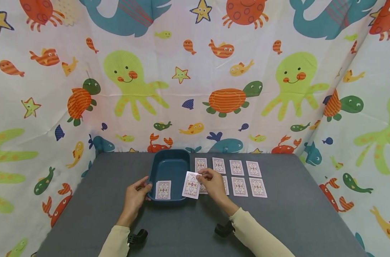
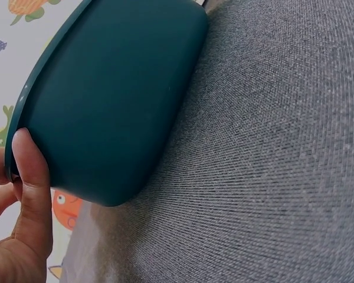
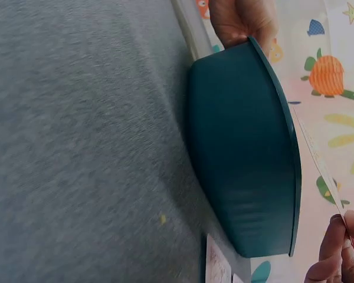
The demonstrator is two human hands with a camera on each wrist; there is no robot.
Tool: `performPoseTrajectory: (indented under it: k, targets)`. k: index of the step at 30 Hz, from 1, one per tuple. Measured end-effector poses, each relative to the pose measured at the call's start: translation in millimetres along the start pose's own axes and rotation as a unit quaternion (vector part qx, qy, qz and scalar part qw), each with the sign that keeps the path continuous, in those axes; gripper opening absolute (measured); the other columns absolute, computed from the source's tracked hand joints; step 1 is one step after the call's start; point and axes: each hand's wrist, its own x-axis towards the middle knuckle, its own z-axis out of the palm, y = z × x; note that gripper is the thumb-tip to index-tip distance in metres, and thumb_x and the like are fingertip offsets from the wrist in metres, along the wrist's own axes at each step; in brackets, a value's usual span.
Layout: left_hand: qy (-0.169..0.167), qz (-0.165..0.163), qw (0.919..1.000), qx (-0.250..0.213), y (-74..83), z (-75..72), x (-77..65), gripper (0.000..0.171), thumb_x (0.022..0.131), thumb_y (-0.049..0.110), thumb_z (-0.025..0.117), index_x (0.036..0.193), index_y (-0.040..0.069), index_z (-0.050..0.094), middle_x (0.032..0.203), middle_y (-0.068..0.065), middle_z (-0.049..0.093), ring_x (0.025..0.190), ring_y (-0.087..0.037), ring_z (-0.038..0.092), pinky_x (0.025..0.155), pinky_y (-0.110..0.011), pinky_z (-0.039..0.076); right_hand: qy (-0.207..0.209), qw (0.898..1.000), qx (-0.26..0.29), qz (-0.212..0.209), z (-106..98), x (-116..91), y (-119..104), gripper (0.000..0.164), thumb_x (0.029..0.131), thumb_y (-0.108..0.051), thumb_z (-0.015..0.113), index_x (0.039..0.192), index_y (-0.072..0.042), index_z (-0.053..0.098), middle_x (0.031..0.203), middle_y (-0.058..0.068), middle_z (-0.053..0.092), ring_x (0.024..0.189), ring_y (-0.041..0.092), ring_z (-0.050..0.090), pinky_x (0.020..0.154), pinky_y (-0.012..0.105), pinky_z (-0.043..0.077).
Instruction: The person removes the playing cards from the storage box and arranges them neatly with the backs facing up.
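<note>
My left hand (image 1: pixel 135 196) grips the left rim of a dark teal plastic tub (image 1: pixel 174 165), thumb outside and fingers over the edge, as the left wrist view also shows. Inside the tub, near its front left, lie overlapping playing cards (image 1: pixel 163 190), backs up. My right hand (image 1: pixel 213 184) pinches a single playing card (image 1: pixel 191 185) by its edge, above the tub's right front rim. In the right wrist view that card (image 3: pixel 320 158) appears nearly edge-on, apart from the tub (image 3: pixel 245 147).
Right of the tub, two rows of patterned-back cards (image 1: pixel 240 186) lie on the grey table (image 1: pixel 278 221); my right hand and the held card partly cover some. A curtain with sea animals (image 1: pixel 182 71) hangs behind the table and along both sides.
</note>
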Motion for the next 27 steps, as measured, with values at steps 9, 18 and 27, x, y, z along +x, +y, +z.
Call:
performPoseTrajectory:
  k: [9,18,27]
  targets:
    - [0.0,0.001,1.0,-0.003,-0.5,0.6,-1.4,0.043,0.094,0.014,0.066,0.136,0.009,0.059,0.102,-0.012,0.054,0.075,-0.018,0.059,0.057,-0.031,0.058,0.004,1.0,0.011,0.006,-19,-11,11,0.01,0.086,-0.013,0.075,0.095,-0.012,0.073,0.077,0.007,0.067,0.063,0.01,0.055,0.056,0.021,0.044]
    - [-0.001,0.001,1.0,0.004,-0.1,0.4,-1.4,0.043,0.094,0.014,0.066,0.137,0.009,0.058,0.102,-0.013,0.054,0.07,-0.016,0.057,0.059,-0.034,0.059,0.002,0.999,-0.021,0.025,-32,-23,19,0.011,0.086,-0.017,0.076,0.094,-0.013,0.072,0.076,0.005,0.069,0.06,0.008,0.056,0.054,0.021,0.045]
    - [-0.003,0.002,1.0,-0.003,0.8,-1.8,-0.6,0.044,0.094,0.013,0.066,0.137,0.008,0.058,0.1,-0.011,0.053,0.069,-0.015,0.058,0.057,-0.033,0.059,-0.021,0.999,-0.034,0.016,-35,-30,32,0.01,0.084,-0.014,0.077,0.091,-0.013,0.071,0.074,0.004,0.07,0.064,0.008,0.059,0.058,0.02,0.046]
